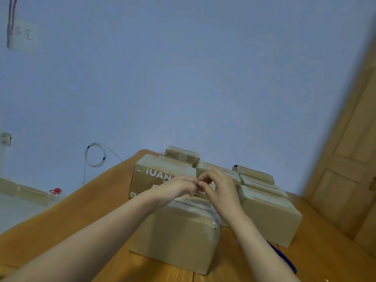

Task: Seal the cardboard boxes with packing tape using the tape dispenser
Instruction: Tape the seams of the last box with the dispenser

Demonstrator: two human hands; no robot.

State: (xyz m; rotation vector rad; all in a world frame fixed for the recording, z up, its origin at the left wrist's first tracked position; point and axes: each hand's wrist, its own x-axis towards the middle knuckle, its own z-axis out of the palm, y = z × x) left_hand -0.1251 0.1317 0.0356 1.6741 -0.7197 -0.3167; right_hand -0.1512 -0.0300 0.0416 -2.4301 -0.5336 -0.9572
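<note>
Two hands meet over the nearest cardboard box, right around the middle of the view. The left hand comes in from about 8 o'clock, the right hand from about 5 o'clock, and their fingertips come together above the far edge of that box. Both have fingers curled in like they're pinching something tiny between them, maybe a tape end, but honestly I can't tell what it is, it's too small and blurry.

The near box sits on the wooden desk and has shiny clear tape across its top and down its right corner. Behind it at roughly 11 o'clock is a bigger box with white lettering, and past that at 12 o'clock a small box with marker scribbles. At about 2 o'clock from the hands there's a row of taped boxes, packed tight against each other.

Tape dispenser: can't spot it for sure. There's a blue thing lying on the desk at 4 o'clock, partly hidden by the right forearm.

Off the desk at 9 o'clock, a red object sits low down, with a coiled white cable against the blue wall. A wooden door fills the 3 o'clock side.
</note>
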